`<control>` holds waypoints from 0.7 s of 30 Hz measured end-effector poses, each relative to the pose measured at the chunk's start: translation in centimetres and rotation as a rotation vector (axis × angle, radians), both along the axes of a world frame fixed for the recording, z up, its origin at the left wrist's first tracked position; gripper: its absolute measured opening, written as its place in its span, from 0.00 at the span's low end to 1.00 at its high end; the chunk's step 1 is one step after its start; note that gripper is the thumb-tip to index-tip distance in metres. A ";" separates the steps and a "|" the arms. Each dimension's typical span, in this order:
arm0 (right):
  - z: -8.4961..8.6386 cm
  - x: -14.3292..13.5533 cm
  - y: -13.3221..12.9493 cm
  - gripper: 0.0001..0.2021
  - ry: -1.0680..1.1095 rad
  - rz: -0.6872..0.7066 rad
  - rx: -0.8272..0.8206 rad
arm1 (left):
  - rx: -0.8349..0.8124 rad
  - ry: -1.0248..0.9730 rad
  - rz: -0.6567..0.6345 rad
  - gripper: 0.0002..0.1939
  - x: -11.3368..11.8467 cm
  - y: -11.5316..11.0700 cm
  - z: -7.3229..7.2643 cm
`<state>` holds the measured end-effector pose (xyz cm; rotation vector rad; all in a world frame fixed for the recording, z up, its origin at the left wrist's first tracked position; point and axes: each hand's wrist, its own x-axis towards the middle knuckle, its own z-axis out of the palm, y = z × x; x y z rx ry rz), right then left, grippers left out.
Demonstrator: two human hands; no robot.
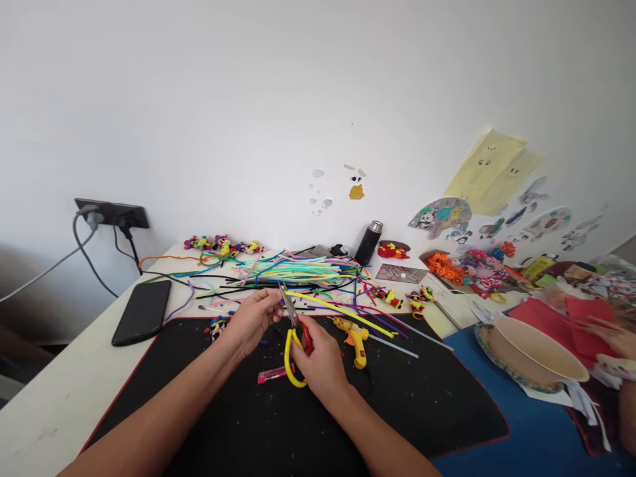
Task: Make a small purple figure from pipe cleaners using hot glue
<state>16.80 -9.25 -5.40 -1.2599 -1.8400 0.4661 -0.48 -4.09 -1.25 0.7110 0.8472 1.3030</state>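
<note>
My right hand [320,358] is closed round a pair of scissors [292,324] with one yellow and one red handle loop, the blades pointing up and away from me. Beside the blades, my left hand [256,321] has its fingertips pinched together. A bit of purple shows there, but what the fingers hold is too small to make out. Just beyond both hands lies a pile of coloured pipe cleaners [298,270], with yellow ones [342,310] stretching to the right. A yellow glue gun [355,338] rests right of the scissors. Below them is a pink lighter-like item [271,375].
A black mat [238,424] covers the table's front. A phone [142,313] lies left, a black flask [369,244] stands behind, and small figures [390,298] lie around. At right are a bowl [541,348] and another person's blurred hand [609,334] by red sheets.
</note>
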 end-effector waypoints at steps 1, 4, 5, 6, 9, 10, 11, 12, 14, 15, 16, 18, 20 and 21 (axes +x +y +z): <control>0.0 0.0 0.0 0.25 0.001 0.000 -0.002 | -0.007 0.000 0.002 0.18 0.0 0.0 -0.1; 0.0 -0.2 0.1 0.24 -0.006 -0.003 -0.011 | -0.024 -0.001 0.003 0.17 0.0 0.2 -0.3; 0.0 -0.2 0.1 0.24 -0.006 -0.003 -0.012 | -0.028 -0.002 0.003 0.16 -0.1 0.2 -0.4; 0.0 -0.2 0.1 0.24 -0.007 -0.002 -0.011 | -0.031 -0.003 0.003 0.16 -0.1 0.2 -0.4; -0.1 -0.3 0.2 0.24 -0.007 0.000 -0.007 | -0.036 -0.009 0.009 0.14 0.0 0.3 -0.5; -0.2 -0.4 0.2 0.24 -0.008 0.000 -0.007 | -0.038 -0.010 0.013 0.14 0.0 0.3 -0.5; -0.3 -0.4 0.2 0.25 -0.008 -0.001 -0.006 | -0.040 -0.012 0.015 0.13 0.0 0.4 -0.6; -0.3 -0.4 0.2 0.25 -0.008 -0.002 -0.005 | -0.043 -0.013 0.018 0.13 0.0 0.4 -0.6; -0.5 -0.4 0.2 0.25 -0.009 -0.004 -0.002 | -0.050 -0.017 0.019 0.12 0.1 0.4 -0.7; -0.5 -0.4 0.2 0.25 -0.008 -0.004 -0.002 | -0.055 -0.020 0.020 0.12 0.1 0.4 -0.7; -0.6 -0.5 0.2 0.25 -0.006 -0.004 -0.002 | -0.059 -0.023 0.020 0.12 0.1 0.4 -0.7; -0.7 -0.5 0.3 0.25 0.003 -0.005 -0.009 | -0.067 -0.029 0.021 0.11 0.1 0.4 -0.7; -0.8 -0.6 0.3 0.25 0.013 -0.006 -0.013 | -0.072 -0.035 0.020 0.11 0.1 0.4 -0.7; -0.8 -0.6 0.3 0.25 0.017 -0.005 -0.013 | -0.075 -0.038 0.019 0.11 0.1 0.4 -0.7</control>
